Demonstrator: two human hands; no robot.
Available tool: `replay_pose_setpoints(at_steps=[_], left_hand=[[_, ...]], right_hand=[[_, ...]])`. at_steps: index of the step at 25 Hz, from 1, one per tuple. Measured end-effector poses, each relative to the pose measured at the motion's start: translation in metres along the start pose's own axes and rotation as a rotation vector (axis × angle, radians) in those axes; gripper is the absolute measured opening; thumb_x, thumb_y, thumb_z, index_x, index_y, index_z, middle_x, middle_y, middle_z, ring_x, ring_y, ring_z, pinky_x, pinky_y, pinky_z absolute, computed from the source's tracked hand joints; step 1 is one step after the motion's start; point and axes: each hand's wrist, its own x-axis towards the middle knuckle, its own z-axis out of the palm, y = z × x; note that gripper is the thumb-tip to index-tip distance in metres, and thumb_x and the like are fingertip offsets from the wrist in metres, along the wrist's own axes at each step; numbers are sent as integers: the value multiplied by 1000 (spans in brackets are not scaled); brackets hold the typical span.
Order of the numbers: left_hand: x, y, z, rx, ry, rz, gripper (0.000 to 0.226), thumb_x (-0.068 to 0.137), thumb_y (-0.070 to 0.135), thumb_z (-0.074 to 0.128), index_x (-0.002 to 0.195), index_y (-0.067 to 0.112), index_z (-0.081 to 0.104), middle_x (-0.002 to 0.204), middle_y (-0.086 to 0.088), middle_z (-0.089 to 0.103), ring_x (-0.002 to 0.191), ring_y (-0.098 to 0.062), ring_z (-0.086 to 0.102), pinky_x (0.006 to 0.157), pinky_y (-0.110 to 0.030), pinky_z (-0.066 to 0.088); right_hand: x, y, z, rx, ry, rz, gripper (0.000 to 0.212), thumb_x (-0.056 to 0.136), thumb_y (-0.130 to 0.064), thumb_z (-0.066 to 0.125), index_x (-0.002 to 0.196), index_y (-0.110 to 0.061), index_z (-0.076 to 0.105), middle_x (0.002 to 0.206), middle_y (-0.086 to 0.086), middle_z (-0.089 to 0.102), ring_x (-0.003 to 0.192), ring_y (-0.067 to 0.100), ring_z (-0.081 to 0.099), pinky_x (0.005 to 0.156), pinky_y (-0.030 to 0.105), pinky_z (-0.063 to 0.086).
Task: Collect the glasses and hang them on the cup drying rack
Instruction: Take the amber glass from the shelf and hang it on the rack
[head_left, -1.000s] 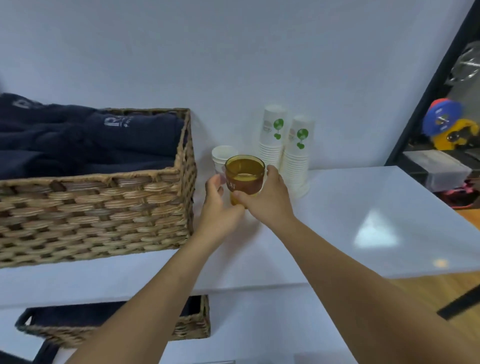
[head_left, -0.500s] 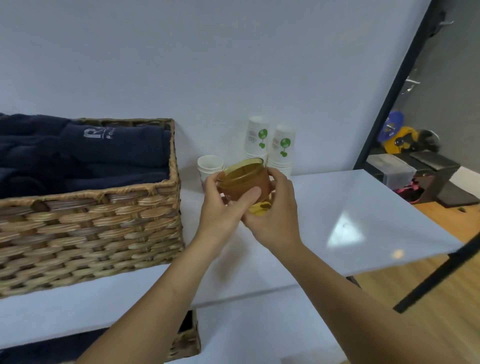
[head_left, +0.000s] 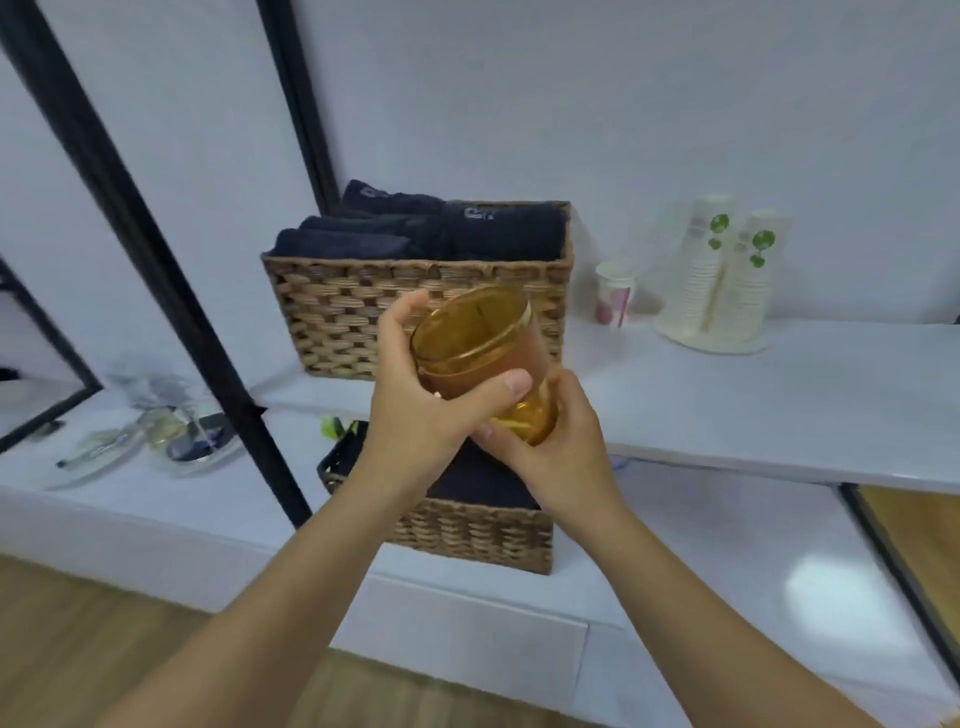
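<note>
An amber glass is held in the air in front of the white shelf, tilted with its mouth up and to the left. My left hand wraps around its side, thumb across the front. My right hand cups its base from below and the right. No cup drying rack is in view.
A wicker basket of dark folded towels stands on the shelf behind the glass. Stacked paper cups and a single small cup stand at the right. A second basket sits on the lower ledge. Black frame posts rise at left, beside clear trays.
Both hands lifted the amber glass off the shelf and drew it toward me, tilting it. The view swung left and pulled back, so the basket now lies behind the glass.
</note>
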Motion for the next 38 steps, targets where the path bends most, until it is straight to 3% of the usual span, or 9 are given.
replay_pose_setpoints(at_steps=[2,5,11,14,19,23,28,33,38], left_hand=[[-16,-3,-52,51,45,-83,95,59,42,85,138,37,33,125,17,54,110,0,60,85,-24,56],[-32,-16,-115,-19,118,-253,97,51,47,84,135,46,35,125,2,59,111,-17,63,89,-35,56],[-63,-72,-284,-142,272,-423,83,58,42,79,134,32,46,128,-10,61,112,-31,63,96,-55,51],[-77,-102,-373,-178,286,-473,70,62,41,77,127,29,55,125,-12,64,110,-31,64,94,-50,52],[-81,-141,-513,-170,354,-520,51,65,42,76,112,26,66,114,-8,69,102,-25,67,86,-41,52],[-50,-165,-580,17,392,-514,55,65,42,74,118,30,63,121,3,65,111,-15,62,93,-34,51],[11,-215,-633,194,483,-472,41,76,32,70,115,28,61,119,6,64,112,-11,59,92,-35,51],[98,-261,-685,318,482,-481,41,86,21,69,121,37,54,124,17,56,115,-2,52,93,-28,47],[199,-294,-727,239,414,-483,60,83,3,63,129,37,46,124,27,52,114,9,49,88,-17,46]], right_hand=[[-11,-8,40,68,-121,50,67,57,-51,89,108,-29,52,100,-12,67,86,-3,66,71,18,53],[-16,-10,88,138,-232,139,67,57,-35,94,107,-29,50,102,-5,68,87,6,69,73,32,61],[-12,-15,252,199,-433,154,62,67,-29,91,116,-34,53,107,-5,66,94,11,69,70,34,63],[-3,-16,355,235,-436,168,73,60,-43,90,123,-33,55,113,-8,67,101,10,68,83,37,60],[15,-24,518,178,-509,166,70,61,-40,85,124,-35,56,117,-15,65,103,-3,64,81,18,49],[46,-26,592,48,-479,140,85,53,-44,86,131,-34,53,117,-17,63,104,-4,61,76,13,46],[120,-9,673,-93,-506,9,70,57,-33,94,114,-38,54,103,-23,64,94,-8,61,77,12,46],[225,17,754,-184,-530,-134,79,56,-44,91,122,-33,49,117,-8,63,104,14,61,82,22,50],[318,39,818,-383,-619,-317,94,60,-49,87,140,-29,41,134,-5,53,117,16,54,94,35,50]])
